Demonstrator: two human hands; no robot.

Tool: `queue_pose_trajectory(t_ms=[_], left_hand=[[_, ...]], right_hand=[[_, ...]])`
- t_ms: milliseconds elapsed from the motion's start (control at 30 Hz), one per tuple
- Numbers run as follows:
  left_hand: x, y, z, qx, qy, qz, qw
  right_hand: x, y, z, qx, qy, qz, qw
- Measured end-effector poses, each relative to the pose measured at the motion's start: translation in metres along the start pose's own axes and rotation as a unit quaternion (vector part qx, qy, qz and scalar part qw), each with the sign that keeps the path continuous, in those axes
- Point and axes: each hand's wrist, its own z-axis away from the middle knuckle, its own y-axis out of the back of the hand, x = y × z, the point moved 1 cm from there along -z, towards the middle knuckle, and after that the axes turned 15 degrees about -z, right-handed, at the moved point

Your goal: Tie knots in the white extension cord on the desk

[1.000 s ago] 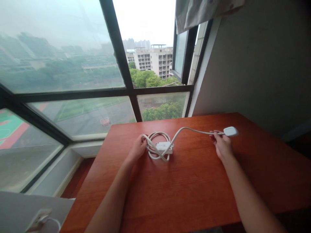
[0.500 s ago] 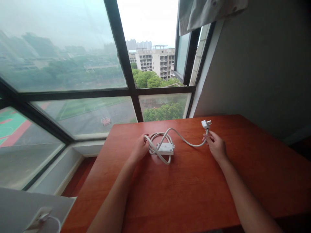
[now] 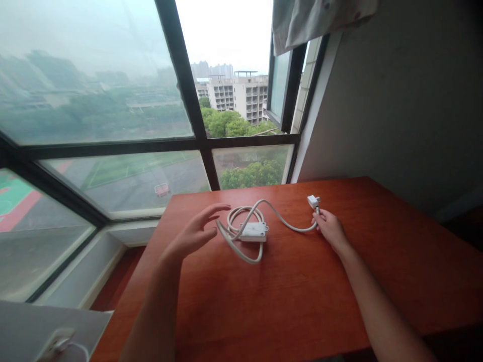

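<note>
Right of centre, right hand [image 3: 330, 226] grips cord [image 3: 300, 230] below plug [image 3: 313, 201], likely steadying it. Left of centre, left hand [image 3: 193, 234], fingers spread, beside cord; contact unclear.

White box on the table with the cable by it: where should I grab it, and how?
Probably by the right end of the white box, coming from above and the right, thumb on the near side and fingers behind. It seems to lie flat and looks longer sideways than front to back, and the cable loops crowd its left end.
</note>
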Motion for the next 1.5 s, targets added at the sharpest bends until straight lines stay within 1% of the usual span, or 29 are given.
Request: queue_pose_trajectory(t_ms=[33, 100, 133, 167, 233, 300, 367, 400, 467, 533, 600, 633, 733, 800, 833, 900, 967, 1000, 1067, 1133, 1200, 1233, 1267, 1333, 1367, 1400, 1433, 1467, 1500], left_hand=[[0.007, 0.004, 0.002, 0.02, -0.005, 0.026, 0.999], [0.02, 0.006, 0.005, 0.085, 0.011, 0.043, 0.995], [0.026, 0.004, 0.005, 0.11, 0.018, 0.035, 0.993], [0.031, 0.0, 0.005, 0.118, 0.017, 0.017, 0.993], [0.04, -0.013, 0.004, 0.105, -0.011, -0.044, 0.993], [0.045, -0.026, 0.003, 0.064, -0.047, -0.112, 0.991], [0.044, -0.037, 0.002, 0.019, -0.069, -0.157, 0.985], [0.042, -0.04, 0.001, 0.008, -0.07, -0.171, 0.983], [0.037, -0.043, -0.001, 0.027, -0.061, -0.182, 0.981], [0.034, -0.045, -0.002, 0.076, -0.056, -0.184, 0.978], [0.037, -0.047, -0.002, 0.102, -0.064, -0.181, 0.976], [0.041, -0.049, -0.003, 0.101, -0.072, -0.176, 0.977], [0.052, -0.056, -0.002, 0.058, -0.087, -0.154, 0.982], [0.055, -0.059, -0.001, 0.026, -0.085, -0.139, 0.986], [0.054, -0.06, -0.001, 0.02, -0.076, -0.126, 0.989], [0.049, -0.06, -0.001, 0.027, -0.047, -0.081, 0.995], [0.043, -0.056, -0.001, 0.044, -0.015, -0.009, 0.999], [0.041, -0.054, -0.002, 0.051, -0.001, 0.035, 0.998], [0.037, -0.048, -0.002, 0.072, 0.027, 0.122, 0.99], [0.034, -0.041, -0.002, 0.11, 0.05, 0.197, 0.973], [0.03, -0.035, -0.004, 0.154, 0.06, 0.26, 0.951], [0.027, -0.032, -0.005, 0.176, 0.063, 0.29, 0.939], [0.024, -0.03, -0.007, 0.195, 0.068, 0.318, 0.925], [0.015, -0.026, -0.01, 0.233, 0.079, 0.366, 0.897], [0.011, -0.024, -0.012, 0.248, 0.082, 0.386, 0.885], [0.007, -0.022, -0.013, 0.259, 0.084, 0.401, 0.875], [0.004, -0.019, -0.014, 0.268, 0.082, 0.413, 0.867], [0.001, -0.017, -0.014, 0.275, 0.077, 0.421, 0.861], [-0.001, -0.015, -0.014, 0.283, 0.071, 0.427, 0.856]], right_hand=[[-0.002, -0.002, 0.001, 0.003, -0.014, -0.027, 1.0], [-0.007, -0.007, 0.005, 0.0, -0.041, -0.089, 0.995], [-0.009, -0.01, 0.008, -0.004, -0.053, -0.121, 0.991], [-0.012, -0.012, 0.01, -0.007, -0.066, -0.153, 0.986], [-0.015, -0.017, 0.013, -0.009, -0.092, -0.208, 0.974], [-0.018, -0.02, 0.016, -0.008, -0.109, -0.249, 0.962], [-0.023, -0.022, 0.017, -0.012, -0.112, -0.29, 0.951], [-0.027, -0.024, 0.018, -0.016, -0.112, -0.312, 0.943], [-0.041, -0.029, 0.021, -0.036, -0.11, -0.355, 0.928], [-0.064, -0.038, 0.027, -0.073, -0.111, -0.384, 0.914], [-0.092, -0.055, 0.036, -0.126, -0.113, -0.399, 0.901], [-0.106, -0.066, 0.042, -0.149, -0.111, -0.407, 0.894], [-0.141, -0.11, 0.06, -0.217, -0.102, -0.417, 0.877], [-0.154, -0.144, 0.071, -0.254, -0.094, -0.393, 0.879], [-0.158, -0.16, 0.076, -0.274, -0.088, -0.378, 0.88], [-0.162, -0.188, 0.082, -0.313, -0.086, -0.353, 0.878], [-0.165, -0.203, 0.083, -0.327, -0.062, -0.327, 0.884], [-0.166, -0.205, 0.082, -0.324, -0.037, -0.309, 0.893], [-0.164, -0.2, 0.078, -0.291, 0.04, -0.26, 0.92], [-0.157, -0.186, 0.074, -0.238, 0.125, -0.184, 0.946], [-0.14, -0.171, 0.073, -0.204, 0.182, -0.075, 0.959], [-0.129, -0.165, 0.073, -0.213, 0.195, -0.018, 0.957], [-0.116, -0.161, 0.073, -0.235, 0.205, 0.034, 0.949], [-0.089, -0.158, 0.077, -0.305, 0.231, 0.129, 0.915], [-0.077, -0.159, 0.078, -0.348, 0.246, 0.164, 0.89], [-0.067, -0.159, 0.08, -0.372, 0.255, 0.193, 0.872], [-0.059, -0.16, 0.08, -0.383, 0.256, 0.212, 0.862], [-0.053, -0.16, 0.08, -0.386, 0.251, 0.219, 0.86], [-0.05, -0.159, 0.079, -0.384, 0.237, 0.21, 0.867]])
